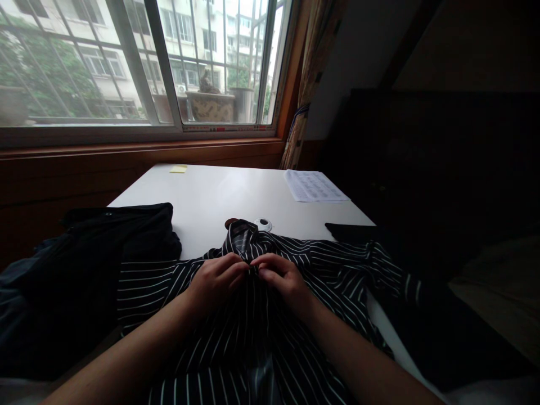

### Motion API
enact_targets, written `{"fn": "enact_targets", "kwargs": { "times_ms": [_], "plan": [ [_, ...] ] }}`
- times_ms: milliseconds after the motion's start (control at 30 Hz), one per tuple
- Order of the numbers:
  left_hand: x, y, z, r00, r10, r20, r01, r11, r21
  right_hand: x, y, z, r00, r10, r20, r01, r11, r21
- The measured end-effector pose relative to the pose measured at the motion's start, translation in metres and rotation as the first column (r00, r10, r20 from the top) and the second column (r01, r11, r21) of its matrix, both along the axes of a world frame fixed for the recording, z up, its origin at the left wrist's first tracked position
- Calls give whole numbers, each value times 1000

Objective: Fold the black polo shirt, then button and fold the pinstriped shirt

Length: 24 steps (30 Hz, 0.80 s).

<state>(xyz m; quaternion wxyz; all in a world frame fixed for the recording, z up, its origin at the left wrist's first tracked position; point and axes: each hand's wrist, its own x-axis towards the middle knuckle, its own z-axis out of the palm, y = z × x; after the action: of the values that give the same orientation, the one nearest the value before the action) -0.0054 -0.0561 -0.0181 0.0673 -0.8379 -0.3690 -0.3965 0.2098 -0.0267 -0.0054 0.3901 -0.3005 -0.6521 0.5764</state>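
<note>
A black shirt with white stripes (pixel 219 337) lies spread over the near part of the white table (pixel 236 191), its collar towards the window and its sleeves out to both sides. Just below the collar, my left hand (pixel 221 277) pinches the shirt's front edge. My right hand (pixel 282 274) grips the same front from the other side, its fingertips almost meeting those of the left. Whatever small part lies between the fingertips is hidden. Both hands are closed on the cloth.
Dark folded trousers (pixel 139 230) are piled at the left edge. More dark cloth (pixel 422 315) lies at the right. Printed sheets (pixel 316 185) and a yellow sticky note (pixel 178 169) rest at the back. A round white object (pixel 264 224) sits beyond the collar. The barred window (pixel 211 67) stands behind.
</note>
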Motion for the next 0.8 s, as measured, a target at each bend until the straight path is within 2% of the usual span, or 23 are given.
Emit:
{"fn": "enact_targets", "kwargs": {
  "times_ms": [567, 800],
  "plan": [
    [0, 0, 0, 999, 25, 39, -26, 1000, 14, 1, -1, 0, 1000, -16, -3, 16, 1000, 23],
    [1, -2, 5, 998, 25, 64, -25, 1000, 3, 0, 0, -1, 1000, -20, -8, 21, 999, 39]
  ]
}}
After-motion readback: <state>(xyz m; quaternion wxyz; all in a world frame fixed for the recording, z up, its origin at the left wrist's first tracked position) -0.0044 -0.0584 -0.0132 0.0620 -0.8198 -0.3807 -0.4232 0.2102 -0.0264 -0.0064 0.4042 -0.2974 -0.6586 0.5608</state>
